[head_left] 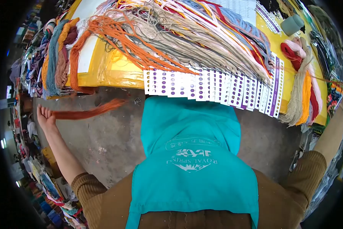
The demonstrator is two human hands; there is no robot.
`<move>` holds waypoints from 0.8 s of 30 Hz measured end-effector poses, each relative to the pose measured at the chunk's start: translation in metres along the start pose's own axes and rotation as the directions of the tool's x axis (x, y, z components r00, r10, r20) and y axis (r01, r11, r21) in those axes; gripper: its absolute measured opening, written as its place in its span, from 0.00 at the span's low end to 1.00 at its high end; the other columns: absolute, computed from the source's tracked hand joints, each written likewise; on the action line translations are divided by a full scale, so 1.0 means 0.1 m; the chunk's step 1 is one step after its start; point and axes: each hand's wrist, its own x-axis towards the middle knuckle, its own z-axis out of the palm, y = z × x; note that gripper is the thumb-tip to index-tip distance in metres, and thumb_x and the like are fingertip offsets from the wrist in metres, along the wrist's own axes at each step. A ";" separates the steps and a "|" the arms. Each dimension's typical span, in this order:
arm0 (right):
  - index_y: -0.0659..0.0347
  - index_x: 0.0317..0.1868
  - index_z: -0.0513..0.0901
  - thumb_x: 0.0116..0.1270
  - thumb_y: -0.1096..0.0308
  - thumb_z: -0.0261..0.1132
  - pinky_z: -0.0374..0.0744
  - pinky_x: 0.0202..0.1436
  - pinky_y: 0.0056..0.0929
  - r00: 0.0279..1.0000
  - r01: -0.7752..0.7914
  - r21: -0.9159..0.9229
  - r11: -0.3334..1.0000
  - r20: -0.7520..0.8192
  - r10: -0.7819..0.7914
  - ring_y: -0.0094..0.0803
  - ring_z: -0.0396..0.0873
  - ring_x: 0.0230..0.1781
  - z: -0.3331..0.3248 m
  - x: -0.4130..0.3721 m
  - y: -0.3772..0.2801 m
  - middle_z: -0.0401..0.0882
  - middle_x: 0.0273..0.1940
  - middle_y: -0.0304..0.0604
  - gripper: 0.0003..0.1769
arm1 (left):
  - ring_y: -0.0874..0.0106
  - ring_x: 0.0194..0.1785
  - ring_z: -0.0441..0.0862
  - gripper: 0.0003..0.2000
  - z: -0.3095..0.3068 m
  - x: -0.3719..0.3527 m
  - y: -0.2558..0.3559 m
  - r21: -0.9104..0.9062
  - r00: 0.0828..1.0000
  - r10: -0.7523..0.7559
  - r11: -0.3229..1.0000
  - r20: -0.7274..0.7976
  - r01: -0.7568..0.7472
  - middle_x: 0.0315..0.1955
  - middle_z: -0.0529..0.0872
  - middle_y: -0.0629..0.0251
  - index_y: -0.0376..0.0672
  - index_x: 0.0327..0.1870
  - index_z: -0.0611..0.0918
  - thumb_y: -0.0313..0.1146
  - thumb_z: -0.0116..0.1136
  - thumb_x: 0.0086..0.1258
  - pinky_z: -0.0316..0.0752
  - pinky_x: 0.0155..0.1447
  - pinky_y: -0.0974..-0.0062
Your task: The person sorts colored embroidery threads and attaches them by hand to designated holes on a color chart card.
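Observation:
My left hand [45,116] is closed around one end of an orange thread bundle [89,111], held out over the floor on the left. The bundle's loose end trails rightward and is smeared by motion. More orange threads [141,45] lie fanned on the yellow table [123,76], partly over punched white cards [202,86] along its front edge. Beige, white, red and grey strands [202,36] spread across the middle. On the right, my forearm [331,139] reaches up to the edge of the picture, where my right hand is lost from sight.
Coloured skeins [55,57] hang off the table's left corner. More skeins [303,91] hang at the right corner, near a grey-green cylinder [292,25]. A printed sheet [238,9] lies at the back. Piles of thread [41,179] stand at the far left.

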 end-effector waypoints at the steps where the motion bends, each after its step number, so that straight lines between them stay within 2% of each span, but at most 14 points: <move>1: 0.63 0.36 0.86 0.65 0.68 0.62 0.80 0.41 0.32 0.977 0.201 -0.220 0.954 -0.018 -0.210 0.37 0.81 0.39 -0.06 0.03 -0.03 0.83 0.39 0.46 0.09 | 0.84 0.13 0.49 0.08 0.25 0.00 -0.11 -0.037 0.979 -0.057 0.997 0.195 0.065 0.14 0.57 0.78 0.43 0.39 0.76 0.35 0.46 0.78 0.46 0.16 0.84; 2: 0.64 0.36 0.85 0.66 0.68 0.61 0.79 0.43 0.32 0.996 0.086 0.087 0.993 -0.008 -0.085 0.38 0.81 0.40 -0.13 -0.01 -0.48 0.83 0.39 0.47 0.09 | 0.84 0.14 0.49 0.08 0.70 -0.11 -0.32 -0.054 0.968 -0.057 0.996 0.245 0.072 0.15 0.57 0.79 0.42 0.44 0.77 0.35 0.46 0.78 0.46 0.16 0.85; 3: 0.64 0.36 0.85 0.66 0.68 0.60 0.79 0.45 0.32 0.999 -0.045 0.383 0.923 0.038 0.033 0.39 0.81 0.42 -0.19 -0.09 -1.08 0.83 0.40 0.48 0.10 | 0.84 0.14 0.49 0.09 1.26 -0.34 -0.59 -0.071 0.954 -0.054 0.994 0.294 0.078 0.15 0.57 0.79 0.41 0.49 0.77 0.35 0.46 0.78 0.46 0.17 0.85; 5: 0.64 0.46 0.83 0.71 0.66 0.58 0.71 0.39 0.20 0.949 0.111 0.543 0.833 0.190 -0.250 0.23 0.75 0.38 -0.11 -0.36 -1.54 0.81 0.45 0.41 0.12 | 0.86 0.15 0.49 0.17 2.33 -0.98 -1.12 -0.071 0.942 -0.127 0.985 0.311 0.157 0.15 0.55 0.80 0.40 0.64 0.72 0.35 0.47 0.78 0.46 0.17 0.86; 6: 0.63 0.51 0.80 0.71 0.66 0.59 0.67 0.33 0.17 0.911 -0.142 0.659 0.739 0.378 -0.162 0.19 0.72 0.32 -0.11 -0.61 -1.89 0.83 0.44 0.39 0.13 | 0.88 0.15 0.50 0.21 2.55 -1.11 -1.36 -0.023 0.854 -0.190 0.973 0.484 0.229 0.15 0.55 0.80 0.40 0.68 0.66 0.34 0.47 0.78 0.46 0.17 0.87; 7: 0.61 0.55 0.78 0.71 0.65 0.59 0.64 0.26 0.14 0.833 -0.404 0.684 0.607 0.550 -0.066 0.15 0.69 0.25 -0.11 -0.85 -2.24 0.85 0.42 0.36 0.16 | 0.89 0.15 0.50 0.25 2.72 -1.22 -1.60 0.037 0.731 -0.247 0.956 0.637 0.290 0.15 0.54 0.81 0.41 0.73 0.61 0.34 0.48 0.78 0.47 0.17 0.87; 8: 0.61 0.56 0.77 0.71 0.65 0.58 0.66 0.33 0.14 0.729 -0.411 0.702 0.581 0.636 -0.252 0.15 0.72 0.29 -0.17 -1.03 -2.51 0.85 0.40 0.36 0.16 | 0.90 0.15 0.51 0.27 2.92 -1.40 -1.84 0.042 0.610 -0.358 0.882 0.707 0.469 0.15 0.55 0.81 0.42 0.74 0.58 0.34 0.49 0.77 0.47 0.16 0.87; 9: 0.61 0.56 0.75 0.71 0.66 0.57 0.69 0.39 0.14 0.587 -0.430 0.711 0.557 0.688 -0.425 0.16 0.75 0.34 -0.23 -1.22 -2.78 0.84 0.38 0.36 0.16 | 0.90 0.15 0.52 0.27 3.10 -1.57 -2.07 0.093 0.550 -0.420 0.847 0.722 0.524 0.16 0.56 0.82 0.42 0.74 0.59 0.35 0.50 0.76 0.47 0.15 0.88; 11: 0.61 0.60 0.67 0.69 0.71 0.58 0.74 0.47 0.24 0.383 -0.823 0.549 0.148 0.728 -0.569 0.22 0.80 0.38 -0.34 -1.68 -3.31 0.83 0.31 0.39 0.20 | 0.90 0.17 0.56 0.24 3.49 -1.99 -2.35 0.442 0.519 -0.591 0.807 0.618 0.392 0.18 0.60 0.83 0.40 0.68 0.68 0.36 0.54 0.73 0.50 0.17 0.89; 12: 0.61 0.61 0.66 0.70 0.72 0.57 0.74 0.47 0.24 0.322 -0.829 0.526 0.188 0.725 -0.608 0.23 0.80 0.39 -0.35 -1.85 -3.48 0.83 0.30 0.39 0.20 | 0.90 0.20 0.60 0.23 3.59 -2.13 -2.47 0.544 0.434 -0.623 0.781 0.650 0.306 0.19 0.66 0.83 0.36 0.64 0.73 0.35 0.56 0.71 0.54 0.21 0.89; 14: 0.60 0.61 0.66 0.70 0.72 0.56 0.73 0.44 0.24 0.227 -0.899 0.413 0.150 0.728 -0.647 0.22 0.78 0.37 -0.45 -2.07 -3.72 0.82 0.29 0.37 0.20 | 0.89 0.23 0.63 0.16 3.76 -2.43 -2.73 0.654 0.468 -0.687 0.709 0.555 0.265 0.21 0.71 0.82 0.37 0.54 0.79 0.35 0.59 0.70 0.58 0.24 0.88; 17: 0.60 0.62 0.66 0.69 0.73 0.57 0.73 0.39 0.22 0.184 -0.951 0.302 0.060 0.714 -0.676 0.19 0.76 0.32 -0.54 -2.21 -3.92 0.80 0.27 0.36 0.21 | 0.90 0.20 0.59 0.10 3.80 -2.54 -2.96 0.647 0.367 -0.662 0.740 0.654 0.182 0.23 0.74 0.80 0.43 0.46 0.79 0.36 0.61 0.69 0.52 0.23 0.88; 20: 0.62 0.57 0.72 0.68 0.75 0.59 0.72 0.33 0.21 0.164 -0.959 0.269 0.093 0.789 -0.592 0.18 0.74 0.27 -0.53 -2.29 -3.95 0.79 0.26 0.36 0.17 | 0.89 0.19 0.59 0.08 3.74 -2.53 -3.07 0.610 0.423 -0.678 0.731 0.600 0.306 0.30 0.80 0.73 0.45 0.38 0.77 0.38 0.60 0.71 0.51 0.22 0.86; 24: 0.64 0.43 0.81 0.65 0.74 0.63 0.72 0.28 0.23 0.365 -0.843 0.474 0.253 0.851 -0.379 0.20 0.74 0.25 -0.42 -2.55 -4.03 0.80 0.25 0.39 0.08 | 0.87 0.19 0.59 0.11 3.67 -2.55 -3.18 0.630 0.499 -0.726 0.675 0.473 0.384 0.33 0.82 0.69 0.41 0.44 0.79 0.40 0.55 0.75 0.51 0.22 0.84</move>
